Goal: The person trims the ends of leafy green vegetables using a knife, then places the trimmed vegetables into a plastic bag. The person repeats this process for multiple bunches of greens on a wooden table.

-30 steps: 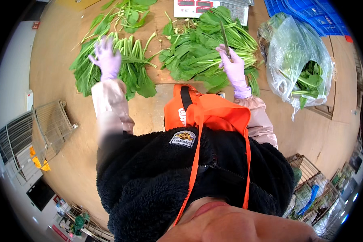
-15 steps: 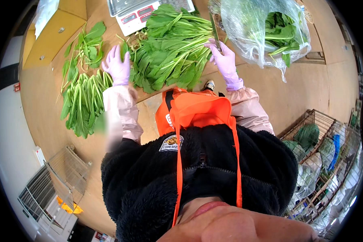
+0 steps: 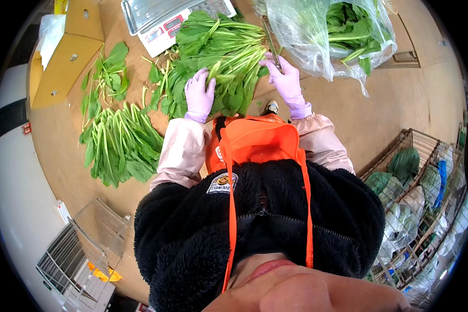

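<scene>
A big heap of leafy greens [image 3: 229,44] with long pale stems lies in front of me on the table. My left hand [image 3: 199,98], in a lilac glove, is at the near side of the heap, its fingers closed on a leafy green [image 3: 216,71]. In my gloved right hand [image 3: 286,83] is a knife [image 3: 270,41], its blade pointing away from me beside the stem ends. A separate bunch of greens [image 3: 122,140] lies to the left, stems away from me. Beyond it are a few loose leaves [image 3: 109,73].
A scale [image 3: 166,31] with a metal tray stands behind the heap. To its right is a clear plastic bag [image 3: 317,57] holding more greens. A cardboard box [image 3: 65,62] stands far left. Wire baskets with bagged vegetables [image 3: 400,192] are at right; a wire rack [image 3: 70,260] is lower left.
My left hand has moved right, from beside the left bunch to the heap, and its spread fingers have closed on a green. My right hand still holds the knife near the stems.
</scene>
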Demonstrator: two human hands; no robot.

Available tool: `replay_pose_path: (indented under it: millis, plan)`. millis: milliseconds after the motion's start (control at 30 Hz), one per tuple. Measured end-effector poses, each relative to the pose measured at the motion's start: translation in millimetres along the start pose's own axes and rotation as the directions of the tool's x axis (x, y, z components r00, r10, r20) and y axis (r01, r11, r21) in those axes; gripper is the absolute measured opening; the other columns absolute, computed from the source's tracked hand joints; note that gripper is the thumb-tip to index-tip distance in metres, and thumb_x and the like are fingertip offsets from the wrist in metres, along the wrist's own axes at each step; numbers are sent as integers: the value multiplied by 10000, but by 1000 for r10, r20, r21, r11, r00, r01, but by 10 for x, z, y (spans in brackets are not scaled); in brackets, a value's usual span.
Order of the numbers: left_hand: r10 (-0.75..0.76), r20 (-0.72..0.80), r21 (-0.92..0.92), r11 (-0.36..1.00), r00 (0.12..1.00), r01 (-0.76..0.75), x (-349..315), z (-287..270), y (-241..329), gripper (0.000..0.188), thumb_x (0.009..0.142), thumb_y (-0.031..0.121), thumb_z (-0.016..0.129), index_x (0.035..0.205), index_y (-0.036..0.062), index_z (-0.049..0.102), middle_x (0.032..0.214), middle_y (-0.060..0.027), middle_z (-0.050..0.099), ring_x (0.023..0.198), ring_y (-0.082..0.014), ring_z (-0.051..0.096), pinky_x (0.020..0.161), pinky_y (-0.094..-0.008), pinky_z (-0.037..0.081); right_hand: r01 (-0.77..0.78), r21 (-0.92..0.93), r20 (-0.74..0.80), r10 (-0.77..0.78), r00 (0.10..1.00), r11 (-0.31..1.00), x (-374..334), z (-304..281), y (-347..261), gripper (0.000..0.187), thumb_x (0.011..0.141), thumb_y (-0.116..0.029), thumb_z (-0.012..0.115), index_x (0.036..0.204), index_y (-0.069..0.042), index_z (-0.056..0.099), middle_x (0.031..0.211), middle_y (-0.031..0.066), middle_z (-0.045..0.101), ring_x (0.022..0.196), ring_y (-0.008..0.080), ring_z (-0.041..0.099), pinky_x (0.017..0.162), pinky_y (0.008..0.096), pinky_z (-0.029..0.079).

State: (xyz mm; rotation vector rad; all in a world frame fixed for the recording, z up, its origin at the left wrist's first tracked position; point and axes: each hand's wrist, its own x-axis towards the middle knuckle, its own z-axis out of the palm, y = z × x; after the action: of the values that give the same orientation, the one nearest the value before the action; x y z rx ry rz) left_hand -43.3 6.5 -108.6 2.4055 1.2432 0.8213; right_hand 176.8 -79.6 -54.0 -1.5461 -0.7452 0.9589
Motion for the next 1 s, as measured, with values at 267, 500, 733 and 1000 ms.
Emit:
replay_pose_path:
  millis: [267,500,733,1000]
  plan:
    - [-281,-105,-397,891,954,218,201,-665,207,351,853,205,544,1151,24,508,919,-142,612,821,-268,593,722,-315,457,613,-386,266,-554,789,689,32,747,-256,245,790,-189,588,1029,-131,581,744,83,628,611,234,615,532,298,489]
    - [-229,-412,-206,966,882,155,180,-870,70,346,825,161,567,1159,79,532,841,-97,566,767,-251,544,708,-340,429,714,-401,472,-539,698,574,169,1323,-435,274,796,-218,598,1057,-137,578,728,115,618,613,279,603,538,324,477]
    - [-170,-469,-96,985,867,141,154,-973,-123,252,835,205,549,1049,70,563,820,-85,547,770,-257,527,681,-359,398,699,-366,550,-463,695,614,123,1494,-499,220,797,-209,543,992,-114,581,756,107,622,634,290,603,555,371,483]
    - [-142,-405,91,977,903,195,208,-900,-171,226,828,272,554,963,91,560,821,-53,556,793,-231,534,723,-357,365,698,-384,538,-468,701,604,165,1376,-441,213,790,-208,543,969,-102,592,708,120,614,624,307,597,552,386,478]
